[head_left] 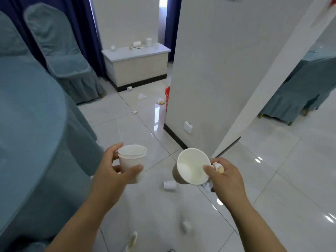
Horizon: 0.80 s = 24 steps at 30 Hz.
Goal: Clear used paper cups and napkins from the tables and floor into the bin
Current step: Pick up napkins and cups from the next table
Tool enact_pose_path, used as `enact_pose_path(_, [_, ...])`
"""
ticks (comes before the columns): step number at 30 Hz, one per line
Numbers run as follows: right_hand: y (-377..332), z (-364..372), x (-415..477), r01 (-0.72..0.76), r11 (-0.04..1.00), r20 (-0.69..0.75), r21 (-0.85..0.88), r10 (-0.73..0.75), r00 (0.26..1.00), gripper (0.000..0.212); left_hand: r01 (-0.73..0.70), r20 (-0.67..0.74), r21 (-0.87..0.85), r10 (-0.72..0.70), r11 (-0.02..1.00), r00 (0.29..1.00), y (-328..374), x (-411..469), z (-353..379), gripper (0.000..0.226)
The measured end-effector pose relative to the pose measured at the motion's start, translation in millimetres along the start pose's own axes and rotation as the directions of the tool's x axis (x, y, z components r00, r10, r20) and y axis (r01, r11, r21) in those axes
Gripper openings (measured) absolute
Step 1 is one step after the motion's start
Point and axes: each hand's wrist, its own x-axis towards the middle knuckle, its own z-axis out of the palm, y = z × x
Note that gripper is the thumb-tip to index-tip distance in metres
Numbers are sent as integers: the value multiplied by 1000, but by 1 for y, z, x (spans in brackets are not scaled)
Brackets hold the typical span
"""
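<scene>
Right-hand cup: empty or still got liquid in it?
Empty. The cup in the right hand is tilted with its mouth toward the camera, and its white inside and bottom show bare.

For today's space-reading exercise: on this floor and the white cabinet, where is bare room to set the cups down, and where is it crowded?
Bare tile lies right of the pillar, toward the covered chairs. The cabinet top is bare at its front left; its back holds cups. Litter crowds the aisle by the orange bin and around the fallen cup.

L hand [116,171] grips stacked cups [131,157], R hand [225,177] cup [192,167] w/ napkin [218,167].
</scene>
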Motion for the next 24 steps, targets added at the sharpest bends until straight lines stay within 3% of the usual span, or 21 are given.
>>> enact_pose_path(4, [-36, 27, 95, 36, 999, 62, -24, -34, 997, 6, 37, -13, 10, -37, 999, 999, 6, 72, 20, 70])
enact_pose_path(12, [-94, 142, 268, 19, 999, 183, -45, -10, 983, 4, 100, -181, 45, -90, 994, 979, -6, 263, 1, 74])
enact_pose_path(24, [-195, 271, 474, -12, 995, 171, -97, 29, 985, 4, 87, -39, 99, -83, 991, 996, 23, 561, -16, 71])
